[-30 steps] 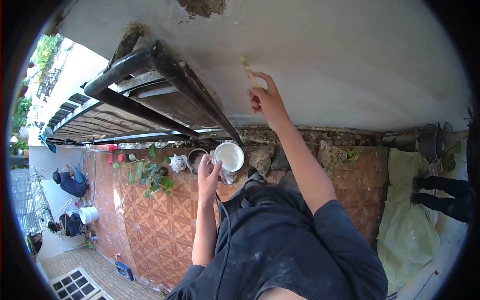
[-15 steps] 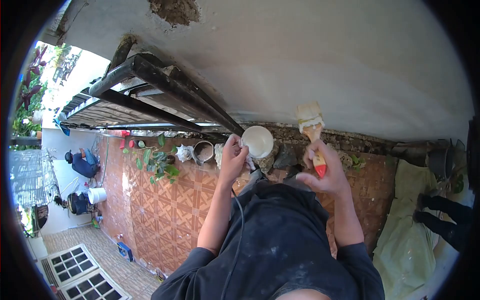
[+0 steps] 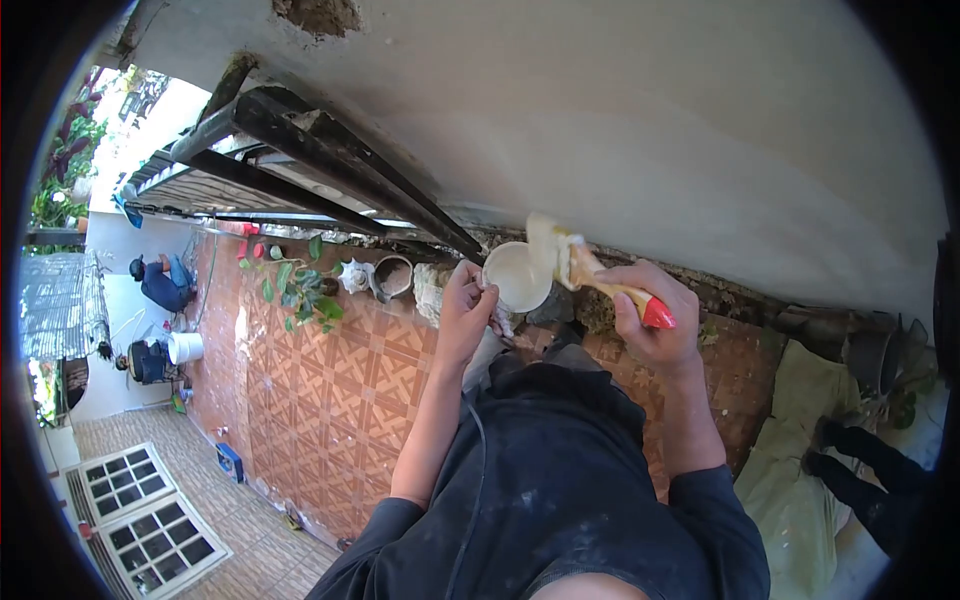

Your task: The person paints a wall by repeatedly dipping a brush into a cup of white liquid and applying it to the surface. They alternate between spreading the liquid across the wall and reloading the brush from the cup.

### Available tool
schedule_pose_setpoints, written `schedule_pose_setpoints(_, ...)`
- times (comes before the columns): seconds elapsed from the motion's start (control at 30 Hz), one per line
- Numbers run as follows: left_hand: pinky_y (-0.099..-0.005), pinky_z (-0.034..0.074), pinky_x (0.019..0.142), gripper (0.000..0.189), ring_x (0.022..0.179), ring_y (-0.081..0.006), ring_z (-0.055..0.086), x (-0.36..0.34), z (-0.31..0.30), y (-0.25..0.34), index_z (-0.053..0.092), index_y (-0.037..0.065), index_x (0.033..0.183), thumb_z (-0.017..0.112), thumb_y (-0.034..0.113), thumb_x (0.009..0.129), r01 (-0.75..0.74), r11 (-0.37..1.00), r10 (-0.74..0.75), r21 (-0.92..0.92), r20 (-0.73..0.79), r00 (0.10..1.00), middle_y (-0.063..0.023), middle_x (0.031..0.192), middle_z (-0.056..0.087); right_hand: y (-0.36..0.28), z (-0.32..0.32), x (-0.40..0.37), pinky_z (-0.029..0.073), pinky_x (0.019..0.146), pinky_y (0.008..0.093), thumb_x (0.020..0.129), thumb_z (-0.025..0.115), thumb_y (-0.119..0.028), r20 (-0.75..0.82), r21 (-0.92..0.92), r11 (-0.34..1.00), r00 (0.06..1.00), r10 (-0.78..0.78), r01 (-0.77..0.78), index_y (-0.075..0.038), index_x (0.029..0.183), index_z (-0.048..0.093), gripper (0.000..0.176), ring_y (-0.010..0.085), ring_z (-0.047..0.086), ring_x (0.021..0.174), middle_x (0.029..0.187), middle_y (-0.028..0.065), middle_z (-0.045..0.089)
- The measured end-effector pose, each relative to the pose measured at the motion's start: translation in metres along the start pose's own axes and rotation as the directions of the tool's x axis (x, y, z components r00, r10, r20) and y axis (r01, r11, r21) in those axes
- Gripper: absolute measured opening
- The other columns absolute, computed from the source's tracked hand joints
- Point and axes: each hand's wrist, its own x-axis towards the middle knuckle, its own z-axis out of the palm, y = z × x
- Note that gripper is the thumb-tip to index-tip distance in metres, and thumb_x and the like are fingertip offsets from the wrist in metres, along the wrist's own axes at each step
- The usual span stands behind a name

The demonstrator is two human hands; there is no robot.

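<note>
My left hand [image 3: 468, 306] is closed on the near-left side of a round container of whitish paint [image 3: 513, 277], holding it close to the wall. My right hand [image 3: 662, 312] grips a paintbrush [image 3: 590, 272] by its wooden handle, whose red end sticks out by the thumb. The wide bristles, coated in pale paint, overlap the container's right rim in this view. Beyond both hands rises a smooth grey-white wall [image 3: 700, 150].
Black metal railing [image 3: 340, 165] juts out at upper left. A potted plant [image 3: 297, 290], a white shell [image 3: 355, 276] and a small pot [image 3: 393, 275] stand on the tiled floor [image 3: 340, 380]. Two people crouch far left by a white bucket [image 3: 186, 347]. Another person's legs [image 3: 860, 470] stand on green cloth [image 3: 790, 490].
The paintbrush has swung left and tilted from near upright, its bristles coming to the container's rim. My left hand and the container stay nearly in place; the view has shifted slightly.
</note>
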Motion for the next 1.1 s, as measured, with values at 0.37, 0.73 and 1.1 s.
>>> schedule_pose_setpoints(0.37, -0.0201, 0.045, 0.043, 0.015, 0.052, -0.0079, 0.057, -0.013, 0.023, -0.004, 0.038, 0.006, 0.097, 0.052, 0.003, 0.096, 0.033, 0.996, -0.03, 0.085, -0.035, 0.999, -0.0035, 0.072, 0.056, 0.021, 0.026, -0.007, 0.051, 0.071, 0.0412, 0.088, 0.066, -0.017, 0.252, 0.065, 0.98, 0.953, 0.167, -0.189, -0.008, 0.102, 0.062, 0.018, 0.0357, 0.064, 0.08, 0.088, 0.0151, 0.067)
schedule_pose_setpoints(0.73, -0.0178, 0.043, 0.045, 0.013, 0.052, -0.0048, 0.054, -0.012, 0.047, -0.008, 0.041, 0.006, 0.099, 0.054, 0.005, 0.096, 0.027, 0.99, -0.037, 0.138, 0.074, 0.997, -0.0011, 0.076, 0.056, 0.039, 0.021, -0.008, 0.049, 0.073, 0.0434, 0.094, 0.057, -0.027, 0.342, 0.031, 0.935, 0.883, 0.323, -0.354, -0.005, 0.099, 0.062, 0.023, 0.0399, 0.062, 0.081, 0.085, 0.0186, 0.065)
schedule_pose_setpoints(1.1, -0.0197, 0.045, 0.043, 0.016, 0.049, -0.0085, 0.056, -0.003, 0.027, 0.003, 0.036, 0.008, 0.096, 0.051, 0.004, 0.097, 0.016, 1.0, -0.015, 0.011, -0.03, 0.999, -0.002, 0.069, 0.054, 0.06, -0.01, -0.04, 0.047, 0.055, 0.0199, 0.095, 0.06, -0.013, 0.331, 0.458, 0.623, 0.772, 0.543, -0.634, -0.002, 0.107, 0.056, 0.017, 0.0058, 0.06, 0.067, 0.079, 0.0051, 0.066)
